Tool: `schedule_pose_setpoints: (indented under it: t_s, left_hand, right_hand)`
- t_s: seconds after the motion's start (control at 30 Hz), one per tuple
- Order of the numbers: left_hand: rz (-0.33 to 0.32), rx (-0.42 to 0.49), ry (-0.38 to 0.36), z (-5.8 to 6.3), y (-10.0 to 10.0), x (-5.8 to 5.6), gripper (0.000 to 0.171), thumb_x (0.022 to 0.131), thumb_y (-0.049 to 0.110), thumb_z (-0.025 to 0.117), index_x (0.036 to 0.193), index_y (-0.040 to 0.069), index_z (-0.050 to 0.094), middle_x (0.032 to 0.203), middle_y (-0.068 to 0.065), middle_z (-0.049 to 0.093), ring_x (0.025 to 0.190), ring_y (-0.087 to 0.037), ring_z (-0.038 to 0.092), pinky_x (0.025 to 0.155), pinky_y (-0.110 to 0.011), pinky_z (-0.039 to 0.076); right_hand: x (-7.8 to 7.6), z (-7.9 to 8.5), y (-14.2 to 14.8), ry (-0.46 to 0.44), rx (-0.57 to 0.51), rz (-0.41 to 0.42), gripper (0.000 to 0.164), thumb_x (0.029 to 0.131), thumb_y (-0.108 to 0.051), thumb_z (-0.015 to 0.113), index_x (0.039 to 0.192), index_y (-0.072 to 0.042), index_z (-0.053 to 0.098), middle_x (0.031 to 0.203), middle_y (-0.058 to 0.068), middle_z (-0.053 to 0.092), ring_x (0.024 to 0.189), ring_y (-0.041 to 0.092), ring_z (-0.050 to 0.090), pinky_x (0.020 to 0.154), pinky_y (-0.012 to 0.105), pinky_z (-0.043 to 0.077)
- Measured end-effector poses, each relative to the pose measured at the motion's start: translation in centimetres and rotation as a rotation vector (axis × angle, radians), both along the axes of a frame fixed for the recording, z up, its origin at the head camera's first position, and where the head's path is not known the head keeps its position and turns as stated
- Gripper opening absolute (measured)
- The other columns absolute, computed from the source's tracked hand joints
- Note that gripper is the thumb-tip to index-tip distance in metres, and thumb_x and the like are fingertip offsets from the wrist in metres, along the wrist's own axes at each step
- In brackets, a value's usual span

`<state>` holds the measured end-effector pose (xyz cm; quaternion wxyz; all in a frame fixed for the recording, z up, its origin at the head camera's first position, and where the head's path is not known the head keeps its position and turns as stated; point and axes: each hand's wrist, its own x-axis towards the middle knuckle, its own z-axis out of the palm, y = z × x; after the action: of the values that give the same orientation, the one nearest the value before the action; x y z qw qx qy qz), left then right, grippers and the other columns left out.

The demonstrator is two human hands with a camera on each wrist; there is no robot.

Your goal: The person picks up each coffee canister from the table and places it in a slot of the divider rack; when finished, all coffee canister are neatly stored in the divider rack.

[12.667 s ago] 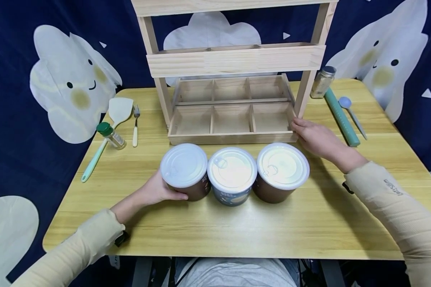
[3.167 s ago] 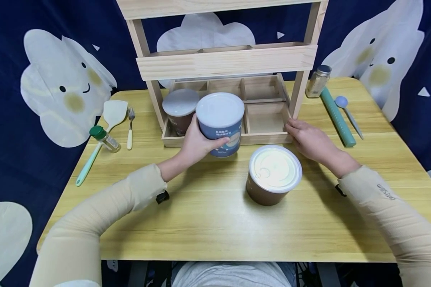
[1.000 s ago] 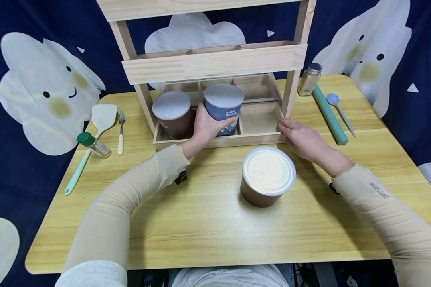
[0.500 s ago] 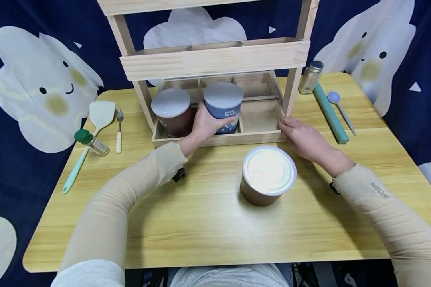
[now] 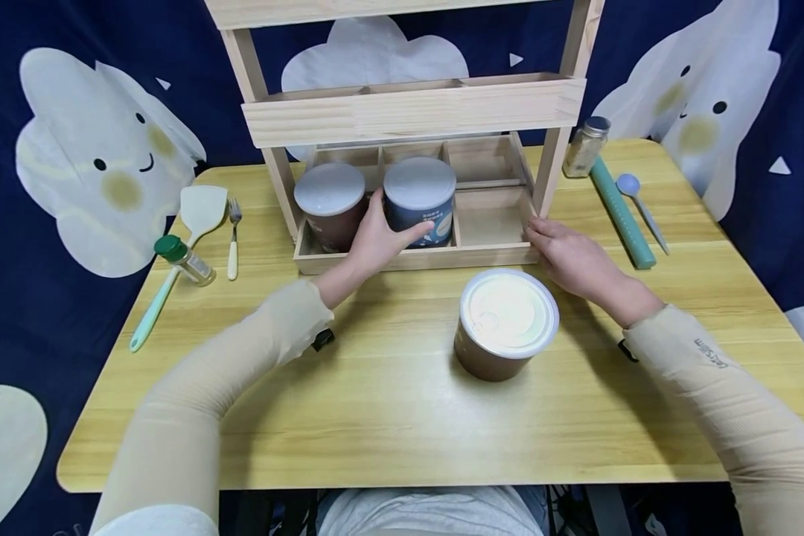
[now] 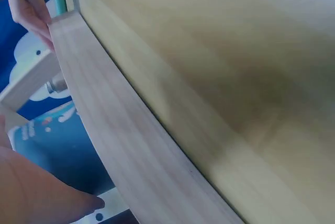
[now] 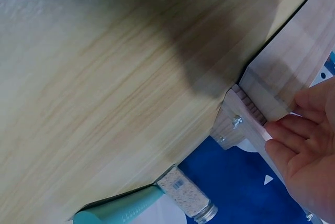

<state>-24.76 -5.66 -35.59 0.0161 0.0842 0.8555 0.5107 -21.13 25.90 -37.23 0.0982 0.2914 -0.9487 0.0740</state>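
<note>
In the head view my left hand (image 5: 377, 240) is beside the blue lidded canister (image 5: 420, 201), its thumb spread across the front and its grip loosened. That canister stands in the middle front compartment of the wooden rack (image 5: 415, 258). A brown canister (image 5: 331, 208) occupies the left compartment, and the right one has nothing in it. The left wrist view shows the thumb (image 6: 63, 200) near the blue canister (image 6: 65, 145). My right hand (image 5: 572, 260) pinches the front right corner of the rack's bottom tray (image 7: 272, 98). Another brown canister (image 5: 505, 324) stands on the table before the rack.
A white spatula (image 5: 203, 208), a fork (image 5: 234, 238) and a green-capped jar (image 5: 186, 260) lie at the left. To the right are a silver-capped jar (image 5: 586, 147), a green stick (image 5: 621, 212) and a blue spoon (image 5: 639, 208). Upper shelves (image 5: 412, 112) overhang the tray.
The first brown canister, then the blue one, went from the table into the front compartments. Over the last half second my left hand slackened and drew slightly left off the blue canister. Right hand stayed.
</note>
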Motion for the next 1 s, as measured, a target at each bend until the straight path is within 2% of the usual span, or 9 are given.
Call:
schedule_pose_setpoints:
  t_s: [0.2, 0.27, 0.47, 0.63, 0.73, 0.83, 0.93, 1.0]
  left_hand:
    - [-0.074, -0.046, 0.003, -0.2, -1.9, 3.3, 0.107, 0.084, 0.045, 0.075, 0.158, 0.012, 0.006, 0.166, -0.01, 0.013, 0.154, -0.024, 0.017, 0.125, -0.042, 0.022]
    - [-0.111, -0.067, 0.025, -0.5, -2.6, 4.5, 0.107, 0.084, 0.044, 0.076, 0.159, 0.014, 0.005, 0.167, -0.006, 0.011, 0.154, -0.022, 0.015, 0.125, -0.042, 0.02]
    - [-0.312, -0.091, 0.124, -1.9, -3.7, 7.6, 0.115, 0.075, 0.028, 0.085, 0.159, 0.018, 0.008, 0.167, 0.0, 0.012, 0.153, -0.024, 0.018, 0.125, -0.049, 0.018]
    - [-0.473, -0.113, 0.126, -2.9, -2.5, 9.5, 0.124, 0.067, 0.022, 0.09, 0.159, 0.018, 0.008, 0.166, -0.006, 0.014, 0.153, -0.026, 0.018, 0.124, -0.05, 0.018]
    - [-0.554, -0.062, 0.083, -3.4, -1.3, 10.3, 0.122, 0.067, 0.017, 0.09, 0.159, 0.015, 0.01, 0.166, -0.007, 0.016, 0.153, -0.023, 0.019, 0.125, -0.045, 0.019]
    - [-0.62, 0.059, 0.021, -3.7, -0.1, 10.8, 0.118, 0.068, 0.008, 0.089, 0.158, 0.009, 0.013, 0.166, -0.009, 0.018, 0.153, -0.022, 0.019, 0.125, -0.039, 0.019]
    - [-0.66, 0.151, -0.025, -3.8, 0.9, 11.1, 0.115, 0.068, 0.0, 0.087, 0.157, 0.004, 0.014, 0.165, -0.011, 0.019, 0.153, -0.021, 0.02, 0.125, -0.033, 0.02]
    - [-0.664, 0.169, -0.041, -3.9, 1.4, 11.2, 0.114, 0.068, -0.001, 0.086, 0.156, 0.004, 0.014, 0.164, -0.01, 0.021, 0.153, -0.019, 0.021, 0.125, -0.031, 0.021]
  right_hand:
    - [-0.2, 0.0, 0.2, -0.01, 0.008, 0.005, 0.04, 0.09, 0.004, 0.06, 0.129, 0.013, 0.056, 0.139, 0.034, 0.05, 0.126, 0.05, 0.051, 0.102, 0.058, 0.047]
    - [-0.4, -0.1, 0.2, -0.02, 0.018, 0.003, 0.04, 0.091, 0.003, 0.059, 0.13, 0.013, 0.055, 0.139, 0.034, 0.049, 0.127, 0.05, 0.05, 0.102, 0.059, 0.046]
    - [-0.3, -0.1, 0.3, -0.044, 0.025, -0.02, 0.04, 0.091, 0.003, 0.059, 0.13, 0.012, 0.055, 0.141, 0.032, 0.049, 0.129, 0.049, 0.049, 0.103, 0.058, 0.046]
    - [-0.2, -0.3, 0.3, -0.029, 0.018, -0.026, 0.04, 0.091, 0.003, 0.059, 0.129, 0.012, 0.056, 0.141, 0.032, 0.05, 0.128, 0.048, 0.051, 0.103, 0.058, 0.047]
    - [-0.2, -0.4, 0.3, -0.031, 0.016, -0.034, 0.04, 0.091, 0.003, 0.059, 0.13, 0.011, 0.056, 0.141, 0.031, 0.05, 0.128, 0.048, 0.051, 0.102, 0.058, 0.047]
    - [-0.1, -0.5, 0.3, -0.029, 0.012, -0.037, 0.04, 0.091, 0.002, 0.059, 0.13, 0.011, 0.056, 0.142, 0.031, 0.05, 0.129, 0.048, 0.05, 0.103, 0.057, 0.046]
    - [-0.2, -0.6, 0.2, -0.015, 0.004, -0.029, 0.038, 0.091, 0.003, 0.059, 0.129, 0.01, 0.057, 0.141, 0.031, 0.05, 0.128, 0.048, 0.05, 0.104, 0.057, 0.046]
    - [-0.2, -0.5, 0.2, -0.005, -0.001, -0.022, 0.037, 0.091, 0.003, 0.058, 0.127, 0.01, 0.057, 0.14, 0.031, 0.05, 0.128, 0.048, 0.051, 0.104, 0.058, 0.046]
